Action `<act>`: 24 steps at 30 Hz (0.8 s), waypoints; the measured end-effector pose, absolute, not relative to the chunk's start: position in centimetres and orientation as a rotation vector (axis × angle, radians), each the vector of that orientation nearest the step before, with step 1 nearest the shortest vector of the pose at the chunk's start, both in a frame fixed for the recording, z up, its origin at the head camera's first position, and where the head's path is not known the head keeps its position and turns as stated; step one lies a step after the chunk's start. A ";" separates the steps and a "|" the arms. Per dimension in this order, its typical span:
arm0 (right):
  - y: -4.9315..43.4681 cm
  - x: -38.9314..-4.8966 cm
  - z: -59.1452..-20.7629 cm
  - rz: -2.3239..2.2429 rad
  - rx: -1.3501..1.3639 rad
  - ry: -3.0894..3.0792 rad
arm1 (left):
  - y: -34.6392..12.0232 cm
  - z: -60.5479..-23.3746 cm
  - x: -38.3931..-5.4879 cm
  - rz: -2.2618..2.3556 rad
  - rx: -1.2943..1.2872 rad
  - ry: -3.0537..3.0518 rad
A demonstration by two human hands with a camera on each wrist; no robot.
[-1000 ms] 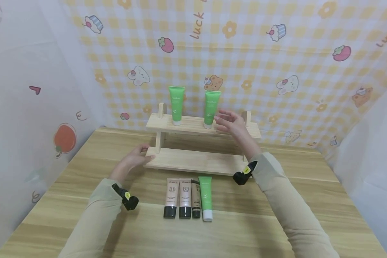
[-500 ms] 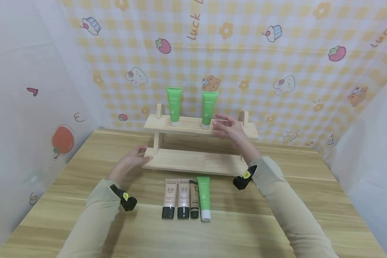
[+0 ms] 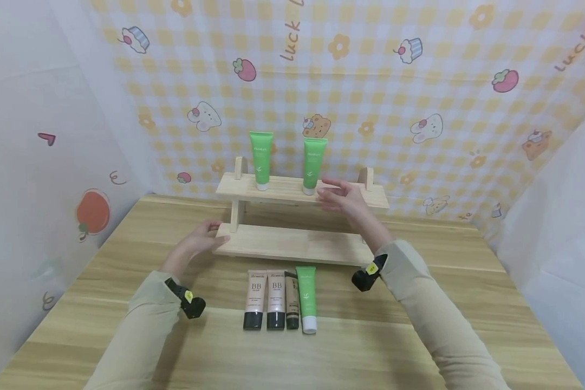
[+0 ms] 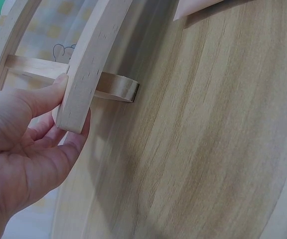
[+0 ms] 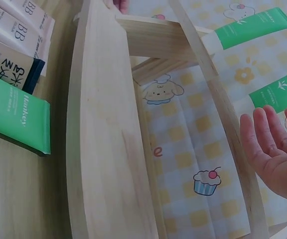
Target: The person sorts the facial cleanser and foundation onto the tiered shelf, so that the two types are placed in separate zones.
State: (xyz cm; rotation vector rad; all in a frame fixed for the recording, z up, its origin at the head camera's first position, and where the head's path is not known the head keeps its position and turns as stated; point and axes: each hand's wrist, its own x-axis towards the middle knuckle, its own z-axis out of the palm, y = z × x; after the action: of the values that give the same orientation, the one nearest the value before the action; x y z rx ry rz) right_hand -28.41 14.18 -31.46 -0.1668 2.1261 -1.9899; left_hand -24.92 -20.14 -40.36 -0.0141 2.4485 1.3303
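My left hand [image 4: 29, 149] pinches the pale wooden shelf [image 3: 292, 242], seemingly steadying it; my empty right hand [image 3: 346, 199] flanks its rightmost green plastic tube [image 3: 313, 163].

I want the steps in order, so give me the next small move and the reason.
Probably bring the right hand down to the lying green tube: that hand appears to hold nothing, two matching tubes already stand on the upper shelf, and the left hand grips the end of the lower shelf.
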 end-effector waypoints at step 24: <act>14.7 -27.1 -33.1 -1.891 -0.161 2.136 | -20.1 -40.2 -24.9 1.334 -0.034 2.418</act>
State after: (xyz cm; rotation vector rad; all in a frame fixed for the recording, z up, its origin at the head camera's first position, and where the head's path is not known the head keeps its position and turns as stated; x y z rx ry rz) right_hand -27.12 14.69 -33.06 -0.1608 2.1358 -1.8906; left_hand -24.87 -20.11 -40.15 -0.0344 2.4180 1.3336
